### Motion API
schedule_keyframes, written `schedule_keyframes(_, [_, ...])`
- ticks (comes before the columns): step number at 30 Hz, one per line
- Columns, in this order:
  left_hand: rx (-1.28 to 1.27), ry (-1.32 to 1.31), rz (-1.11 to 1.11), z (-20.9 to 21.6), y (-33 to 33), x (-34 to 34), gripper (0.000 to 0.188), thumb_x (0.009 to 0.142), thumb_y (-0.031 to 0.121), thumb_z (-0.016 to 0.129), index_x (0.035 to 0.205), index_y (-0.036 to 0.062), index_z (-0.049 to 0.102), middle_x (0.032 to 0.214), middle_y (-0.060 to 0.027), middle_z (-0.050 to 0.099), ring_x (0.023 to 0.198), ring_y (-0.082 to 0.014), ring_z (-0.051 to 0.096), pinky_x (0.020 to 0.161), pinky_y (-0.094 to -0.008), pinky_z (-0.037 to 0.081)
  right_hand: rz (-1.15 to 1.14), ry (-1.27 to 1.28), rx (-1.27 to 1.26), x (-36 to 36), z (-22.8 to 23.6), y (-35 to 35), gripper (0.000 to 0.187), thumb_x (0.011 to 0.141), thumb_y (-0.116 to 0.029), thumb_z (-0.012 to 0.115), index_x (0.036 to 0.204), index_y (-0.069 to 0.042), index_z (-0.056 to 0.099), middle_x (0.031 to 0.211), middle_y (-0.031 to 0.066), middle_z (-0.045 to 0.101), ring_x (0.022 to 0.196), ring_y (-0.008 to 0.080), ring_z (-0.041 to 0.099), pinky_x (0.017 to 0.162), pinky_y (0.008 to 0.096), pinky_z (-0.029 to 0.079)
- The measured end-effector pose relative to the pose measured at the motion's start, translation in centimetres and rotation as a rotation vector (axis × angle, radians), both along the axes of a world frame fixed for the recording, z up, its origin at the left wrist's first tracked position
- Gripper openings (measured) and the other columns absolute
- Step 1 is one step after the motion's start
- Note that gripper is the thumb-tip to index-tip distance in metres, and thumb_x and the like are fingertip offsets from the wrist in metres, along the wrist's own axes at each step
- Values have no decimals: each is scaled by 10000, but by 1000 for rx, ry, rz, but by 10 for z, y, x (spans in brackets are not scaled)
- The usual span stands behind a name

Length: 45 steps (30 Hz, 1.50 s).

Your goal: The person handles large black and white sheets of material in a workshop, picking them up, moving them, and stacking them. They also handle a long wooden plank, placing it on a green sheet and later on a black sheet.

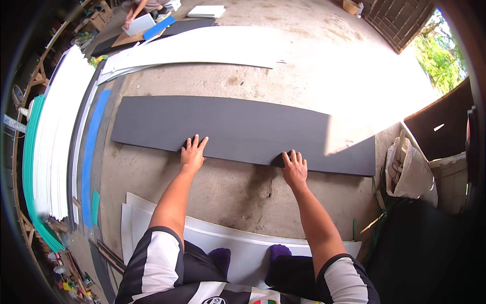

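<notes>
A long dark grey sheet [243,124] lies across the floor in front of me; it looks like a stack or thick panel with a dark near edge. On its near edge, left of the middle, rests my left hand [192,153], palm down with the fingers spread on the top face. My right hand [295,168] lies over the same edge farther right, its fingers stretched onto the surface and slightly bent. Whether anything is pinched under either palm is hidden. Sunlight falls on the sheet's right end.
White sheets [223,225] lie under my feet. Tall white sheets [53,137], green sheets [31,157] and a blue strip [96,152] line the left. Beyond are more white sheets [192,48] and another person's hand [127,23]. A pale sack [407,167] stands at right.
</notes>
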State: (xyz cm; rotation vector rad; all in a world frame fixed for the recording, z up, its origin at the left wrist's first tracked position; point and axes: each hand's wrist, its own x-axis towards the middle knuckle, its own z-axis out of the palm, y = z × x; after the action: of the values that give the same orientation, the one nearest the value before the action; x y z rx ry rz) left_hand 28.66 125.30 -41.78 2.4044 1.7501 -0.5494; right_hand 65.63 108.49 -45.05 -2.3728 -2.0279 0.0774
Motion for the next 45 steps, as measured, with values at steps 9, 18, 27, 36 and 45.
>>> schedule_keyframes(9, [-241,-202,278,33,-25,-6,842,869,451,781,1582,308,355,1704,-113,167,1510,-355,323,1219,-541,297,387,256,-53,-134,50,44,768,831,-298,766,1511,-160,436,1552,223,399,1421,363,405,1151,483,347])
schedule_keyframes(18, [-135,-304,546,114,-120,-120,541,894,484,697,1332,173,640,1287,-111,673,1240,-288,629,1016,-472,489,784,403,-118,-323,91,45,845,808,-146,722,1556,-182,333,1561,223,362,1410,388,429,1121,493,420])
schedule_keyframes(27, [-222,-84,1188,156,-428,-251,536,928,528,648,1297,139,646,1268,-126,668,1223,-315,621,1008,-505,459,1384,462,-436,-487,109,-137,811,809,-177,775,1514,-165,375,1542,226,356,1409,393,420,1094,495,459])
schedule_keyframes(36, [-355,-123,1883,154,-769,-248,703,861,580,733,1322,75,572,1300,-151,650,1262,-335,608,1009,-515,510,1617,212,-877,-538,108,-314,771,857,-316,782,1511,-160,404,1554,133,379,1435,331,401,1124,475,450])
schedule_keyframes(45, [-102,-279,2122,17,-837,-199,985,811,600,765,1504,17,378,1522,-211,450,1467,-391,367,1187,-566,324,1313,554,-1343,-557,-21,-451,995,763,-423,845,1514,39,384,1548,283,411,1440,383,428,1182,425,369])
